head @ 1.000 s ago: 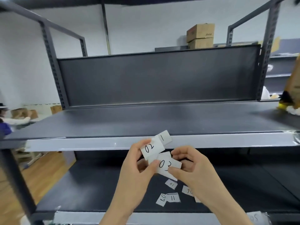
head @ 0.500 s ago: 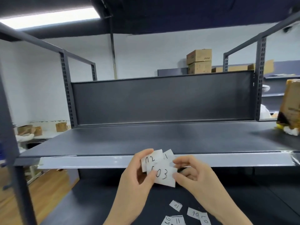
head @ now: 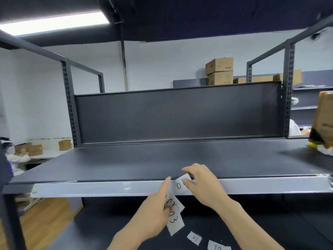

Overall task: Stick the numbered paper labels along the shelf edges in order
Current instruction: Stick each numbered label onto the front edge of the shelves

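My right hand (head: 201, 184) holds a white paper label (head: 181, 184) marked with a 0 against the light grey front edge (head: 108, 188) of the dark shelf, thumb on the paper and fingers over the lip. My left hand (head: 155, 212) grips a few more labels (head: 173, 220) below the edge, one reading 03, with its index finger stretched up to touch the edge strip beside the pressed label. More labels lie on the lower shelf, one reading 01 (head: 194, 238) and another (head: 217, 247) beside it.
The upper shelf board (head: 162, 159) has a dark back panel and perforated posts (head: 70, 109) at both ends. A brown bag or box (head: 322, 123) sits at its far right. Cardboard boxes (head: 219, 71) stand behind, and wooden floor shows at lower left.
My right hand drew one label from the stack and carried it up to the shelf edge. My left hand dropped slightly with the other labels and pointed its index finger at the strip. The view tilted upward.
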